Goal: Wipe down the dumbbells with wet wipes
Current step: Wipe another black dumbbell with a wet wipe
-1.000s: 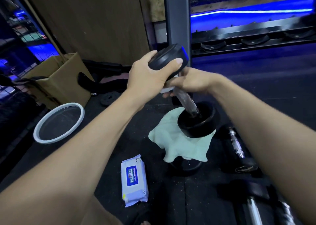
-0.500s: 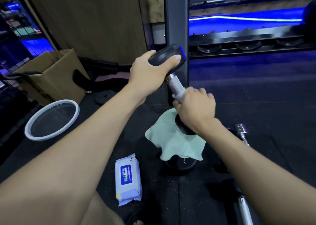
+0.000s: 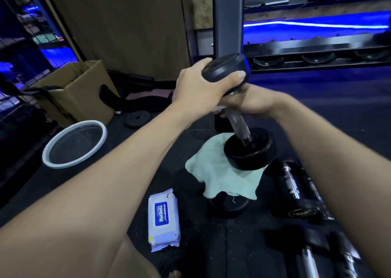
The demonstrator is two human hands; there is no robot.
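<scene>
Gripping the upper black rubber head of a dumbbell with a metal handle, the left hand has its thumb laid across the head's face and its fingers curled round the far edge. The dumbbell stands tilted, with its lower head resting on a pale green cloth that is draped over a dark round weight on the black rubber floor. The right hand is closed round the top of the metal handle, just under the upper head; a small white piece shows at its left edge, but I cannot tell for sure if it is a wipe. A white and blue pack of wet wipes lies flat on the floor, near the cloth on its left side. More dumbbells with chrome handles lie on the floor to the right, partly hidden by the right forearm. Further to the left stand a round white-rimmed basin and an open brown cardboard box. Behind the hands a dark metal post rises, and a black rack runs to the right of it.
</scene>
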